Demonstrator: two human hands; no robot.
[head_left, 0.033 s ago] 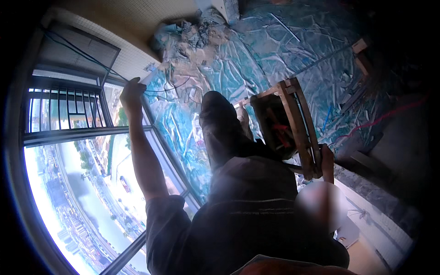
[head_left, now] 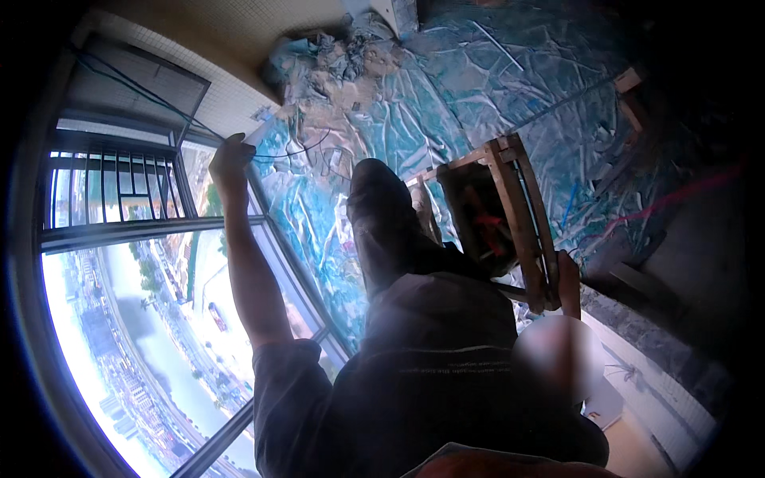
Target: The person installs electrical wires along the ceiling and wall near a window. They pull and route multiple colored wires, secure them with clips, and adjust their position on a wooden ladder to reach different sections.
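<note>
My left hand (head_left: 232,157) is raised beside the window, its fingers closed round a thin dark cable (head_left: 147,94). The cable runs from the upper left into the hand, and a loose curve of it hangs on the other side. At the right, my right hand (head_left: 568,280) is against the near corner of a wooden stepladder-like frame (head_left: 522,215); its fingers look bent round the wood but are partly hidden. Inside the frame sits a dark container (head_left: 466,187) with red items, too dim to name. A round blur covers part of my right forearm.
A large window (head_left: 143,319) on the left looks down from a height onto roads and water; bars (head_left: 115,191) cross its upper pane. Crumpled blue plastic sheeting (head_left: 446,103) covers the floor, with a rubble heap (head_left: 343,68), offcuts (head_left: 629,103) and a red strip (head_left: 677,195).
The loose curve of cable beyond my left hand lies slightly differently. My hands and the wooden frame look the same.
</note>
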